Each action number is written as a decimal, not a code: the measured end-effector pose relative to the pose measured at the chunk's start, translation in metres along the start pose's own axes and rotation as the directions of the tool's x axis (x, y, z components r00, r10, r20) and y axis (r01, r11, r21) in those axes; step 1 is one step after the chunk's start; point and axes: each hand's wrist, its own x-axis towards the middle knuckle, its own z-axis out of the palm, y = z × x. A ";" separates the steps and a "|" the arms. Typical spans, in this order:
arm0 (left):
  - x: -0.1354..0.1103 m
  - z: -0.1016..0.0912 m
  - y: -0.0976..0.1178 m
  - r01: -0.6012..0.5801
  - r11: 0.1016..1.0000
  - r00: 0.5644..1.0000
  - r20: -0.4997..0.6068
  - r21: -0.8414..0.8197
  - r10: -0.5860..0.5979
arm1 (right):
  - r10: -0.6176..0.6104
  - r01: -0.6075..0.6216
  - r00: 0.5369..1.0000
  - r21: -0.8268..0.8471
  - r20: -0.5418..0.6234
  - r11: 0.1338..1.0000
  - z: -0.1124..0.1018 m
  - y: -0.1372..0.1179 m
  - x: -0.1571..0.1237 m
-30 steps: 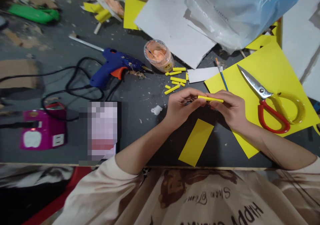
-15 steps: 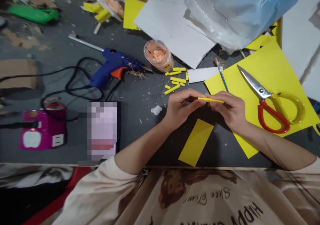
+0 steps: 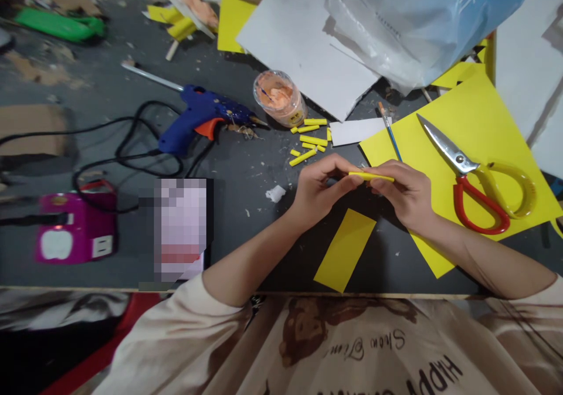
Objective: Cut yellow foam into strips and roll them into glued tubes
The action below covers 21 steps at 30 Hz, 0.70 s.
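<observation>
A thin yellow paper roll (image 3: 372, 177) is pinched between the fingers and thumbs of both hands, level above the table. My left hand (image 3: 323, 187) closes on its left end, and my right hand (image 3: 404, 190) grips it near the middle and right. Below the hands lies a flat yellow paper rectangle (image 3: 345, 249). Several short yellow rolls (image 3: 313, 141) are scattered just beyond my left hand. Under and beside my right hand spreads a large yellow sheet (image 3: 475, 113), with red-and-yellow-handled scissors (image 3: 461, 162) on it.
A blue glue gun (image 3: 197, 113) with a looping black cord lies to the left, near an open tub of peach paste (image 3: 281, 99). A paintbrush (image 3: 390, 131) touches the yellow sheet. Further left are a purple power socket (image 3: 77, 228) and a blurred-out device (image 3: 180, 225). A plastic bag (image 3: 422, 26) sits behind.
Almost nothing differs. Both hands keep the yellow roll in the same place, with only a very slight shift of the left hand.
</observation>
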 end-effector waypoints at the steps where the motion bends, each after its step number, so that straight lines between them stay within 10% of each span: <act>1: 0.000 0.000 0.000 0.001 1.000 1.000 0.005 0.003 -0.001 | 0.008 -0.008 1.000 0.012 -0.002 1.000 0.000 0.000 0.000; 21: 0.003 0.001 -0.007 0.057 0.997 0.992 -0.119 0.056 -0.050 | 0.290 -0.282 0.955 0.103 -0.065 0.954 0.000 0.006 0.000</act>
